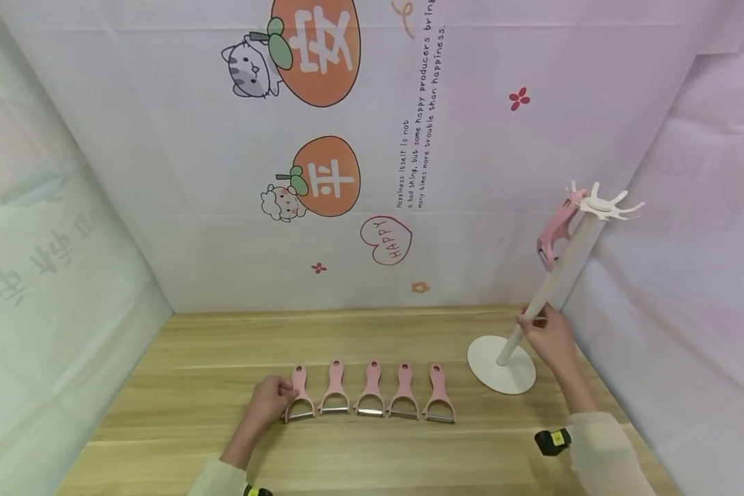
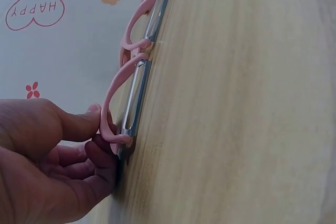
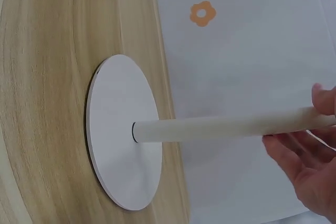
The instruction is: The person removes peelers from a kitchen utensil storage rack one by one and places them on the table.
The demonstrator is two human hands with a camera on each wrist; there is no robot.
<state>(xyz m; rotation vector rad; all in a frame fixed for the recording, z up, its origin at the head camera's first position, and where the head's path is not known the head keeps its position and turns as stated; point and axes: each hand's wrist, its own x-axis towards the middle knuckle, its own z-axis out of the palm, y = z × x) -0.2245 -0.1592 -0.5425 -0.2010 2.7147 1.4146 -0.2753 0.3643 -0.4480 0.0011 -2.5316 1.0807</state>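
Observation:
My left hand (image 1: 269, 399) pinches the handle of a pink peeler (image 1: 299, 381) at the left end of a row on the wooden table. In the left wrist view, thumb and fingers close on that peeler (image 2: 107, 100) beside its metal blade. My right hand (image 1: 552, 337) holds the pole (image 3: 210, 129) of a white stand around its lower middle, thumb on one side and fingers on the other. The stand's round base (image 1: 486, 368) sits on the table. Up at the hooked top (image 1: 601, 207), another pink peeler (image 1: 556, 231) hangs on the left side, blade end down.
Several more pink peelers (image 1: 374, 375) lie side by side to the right of the left hand, handles toward the back wall. A white printed cloth (image 1: 471, 172) covers the back, with cloth walls left and right. The stand is near the right wall (image 1: 676, 275).

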